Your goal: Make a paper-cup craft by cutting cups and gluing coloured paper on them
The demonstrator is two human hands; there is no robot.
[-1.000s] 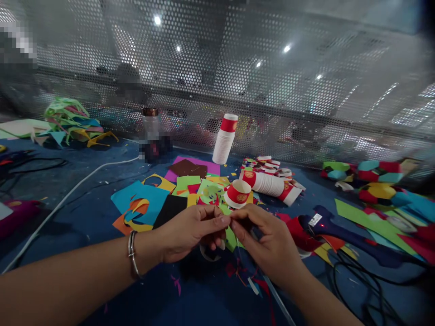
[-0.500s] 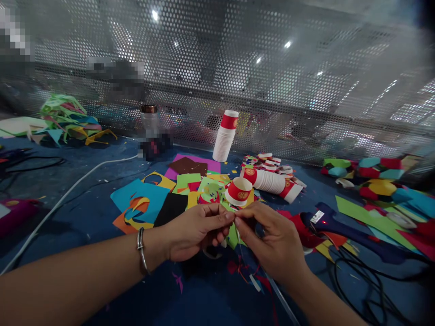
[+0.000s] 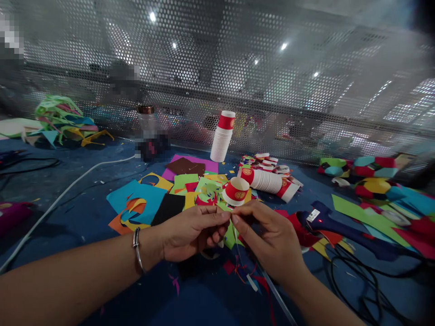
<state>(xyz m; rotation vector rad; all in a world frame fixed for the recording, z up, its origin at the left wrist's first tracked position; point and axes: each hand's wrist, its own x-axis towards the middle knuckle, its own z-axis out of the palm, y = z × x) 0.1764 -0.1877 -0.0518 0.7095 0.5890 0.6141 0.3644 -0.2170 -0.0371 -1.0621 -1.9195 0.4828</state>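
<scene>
Both hands meet fingertip to fingertip in the middle of the view, above scattered paper scraps. My left hand (image 3: 197, 232), with a silver bangle at its wrist, is closed in a pinch of thumb and forefinger. Against it, my right hand (image 3: 272, 240) pinches the same tiny spot with thumb and index finger. What lies between the fingertips is too small to make out. A thin pale strand hangs below the right fingers. Just beyond the hands stands a red and white paper cup (image 3: 235, 191), upright on cut coloured paper (image 3: 210, 190).
A tall cup stack (image 3: 221, 145) stands behind; another stack (image 3: 265, 181) lies sideways. At right rests a dark blue corded tool (image 3: 350, 233) with a red light, near black cables (image 3: 360, 290). A white cable (image 3: 64, 194) crosses the left. Perforated metal panel (image 3: 204, 68) closes the back.
The view has shifted slightly, so the surroundings sit a little further left. Both hands keep their pinch, fingertips still together.
</scene>
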